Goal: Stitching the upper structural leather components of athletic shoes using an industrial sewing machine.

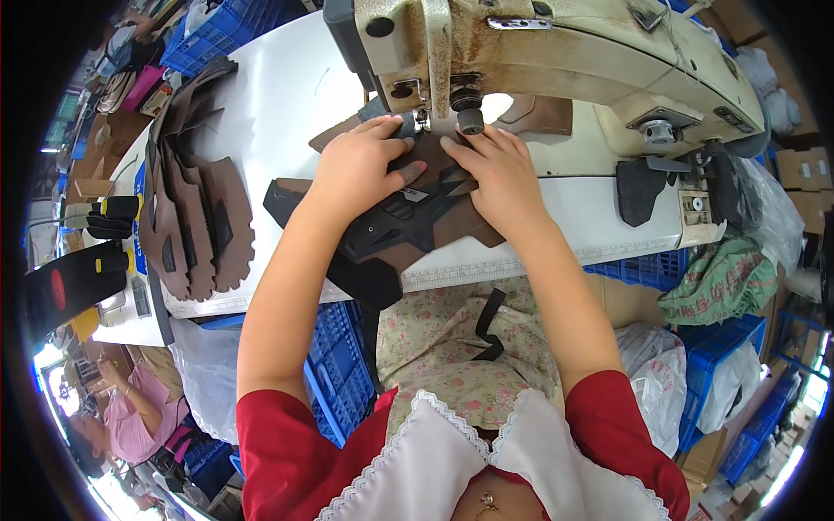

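Note:
A brown leather piece [476, 227] with black panels lies on the white sewing table, its front part reaching over the near edge. My left hand [354, 165] rests on its left side, fingers stretched toward the presser foot [422, 120] and thumb apart. On the other side my right hand [504, 178] lies with fingers laid out on the leather, close to the needle area. Neither hand is wrapped around anything. Grey coverings show on some left fingertips. The beige sewing machine [565, 52] stands over the work and hides its far part.
Stacked brown leather pieces [195, 217] lie at the table's left. Another brown piece [543, 115] is under the machine arm. A black piece [641, 191] lies at right. Blue crates [334, 365] and plastic bags [651, 373] stand below. A person in pink [143, 412] sits at lower left.

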Demonstrator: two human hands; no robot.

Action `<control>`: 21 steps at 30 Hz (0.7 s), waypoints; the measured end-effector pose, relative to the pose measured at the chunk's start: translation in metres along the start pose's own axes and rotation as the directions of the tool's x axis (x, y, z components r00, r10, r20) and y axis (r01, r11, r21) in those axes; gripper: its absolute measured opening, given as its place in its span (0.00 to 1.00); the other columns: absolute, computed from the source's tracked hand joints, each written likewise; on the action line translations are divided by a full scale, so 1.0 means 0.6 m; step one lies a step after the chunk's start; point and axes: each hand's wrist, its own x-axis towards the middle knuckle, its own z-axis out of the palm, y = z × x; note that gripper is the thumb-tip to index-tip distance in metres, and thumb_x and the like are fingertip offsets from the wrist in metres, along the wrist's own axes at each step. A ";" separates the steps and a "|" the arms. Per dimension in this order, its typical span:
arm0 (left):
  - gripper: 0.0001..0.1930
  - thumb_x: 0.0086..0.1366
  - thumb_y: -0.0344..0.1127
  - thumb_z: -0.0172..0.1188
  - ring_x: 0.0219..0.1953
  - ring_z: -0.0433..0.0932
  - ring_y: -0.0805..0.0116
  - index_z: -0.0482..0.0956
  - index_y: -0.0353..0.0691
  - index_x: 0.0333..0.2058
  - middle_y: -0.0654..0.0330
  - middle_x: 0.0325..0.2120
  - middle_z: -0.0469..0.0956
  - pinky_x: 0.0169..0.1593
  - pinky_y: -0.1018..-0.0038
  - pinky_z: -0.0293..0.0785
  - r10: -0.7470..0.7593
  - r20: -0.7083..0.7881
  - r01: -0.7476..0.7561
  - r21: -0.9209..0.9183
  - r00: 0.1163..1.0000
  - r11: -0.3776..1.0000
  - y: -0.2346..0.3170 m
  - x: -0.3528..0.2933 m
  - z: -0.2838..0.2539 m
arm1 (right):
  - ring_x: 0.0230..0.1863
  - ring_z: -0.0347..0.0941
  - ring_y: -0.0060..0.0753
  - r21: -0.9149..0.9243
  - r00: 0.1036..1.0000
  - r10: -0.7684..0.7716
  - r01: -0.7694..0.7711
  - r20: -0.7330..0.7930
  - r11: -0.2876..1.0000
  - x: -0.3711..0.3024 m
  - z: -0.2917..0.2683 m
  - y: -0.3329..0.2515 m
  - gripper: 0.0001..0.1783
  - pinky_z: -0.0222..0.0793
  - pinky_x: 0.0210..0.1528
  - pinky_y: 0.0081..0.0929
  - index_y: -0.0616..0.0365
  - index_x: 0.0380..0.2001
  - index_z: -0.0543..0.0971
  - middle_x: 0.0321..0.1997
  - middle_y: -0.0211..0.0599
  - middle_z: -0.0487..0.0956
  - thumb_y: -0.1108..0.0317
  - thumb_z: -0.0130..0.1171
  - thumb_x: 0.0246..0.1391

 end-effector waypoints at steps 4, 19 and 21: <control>0.18 0.58 0.50 0.65 0.56 0.76 0.56 0.87 0.43 0.40 0.54 0.51 0.79 0.55 0.64 0.74 -0.032 0.032 0.033 -0.010 0.999 0.999 -0.002 0.008 -0.005 | 0.67 0.64 0.42 -0.007 1.000 0.011 -0.011 0.003 1.000 0.005 0.003 -0.001 0.32 0.54 0.69 0.41 0.50 0.53 0.78 0.61 0.39 0.74 0.78 0.64 0.39; 0.18 0.55 0.46 0.68 0.54 0.75 0.54 0.85 0.38 0.37 0.52 0.50 0.78 0.56 0.64 0.72 -0.034 0.134 0.064 -0.222 0.990 0.973 -0.038 0.011 -0.040 | 0.62 0.67 0.43 -0.062 0.999 -0.029 0.027 -0.030 0.998 0.009 -0.022 -0.027 0.23 0.61 0.62 0.41 0.55 0.48 0.80 0.57 0.40 0.75 0.76 0.57 0.44; 0.20 0.55 0.47 0.68 0.57 0.72 0.51 0.83 0.37 0.39 0.49 0.52 0.76 0.61 0.60 0.67 0.131 0.131 -0.107 -0.175 0.983 0.979 -0.040 0.008 -0.042 | 0.59 0.69 0.43 0.028 0.999 0.010 -0.011 0.030 1.000 0.003 -0.021 -0.042 0.21 0.64 0.57 0.41 0.57 0.47 0.79 0.54 0.40 0.76 0.74 0.54 0.47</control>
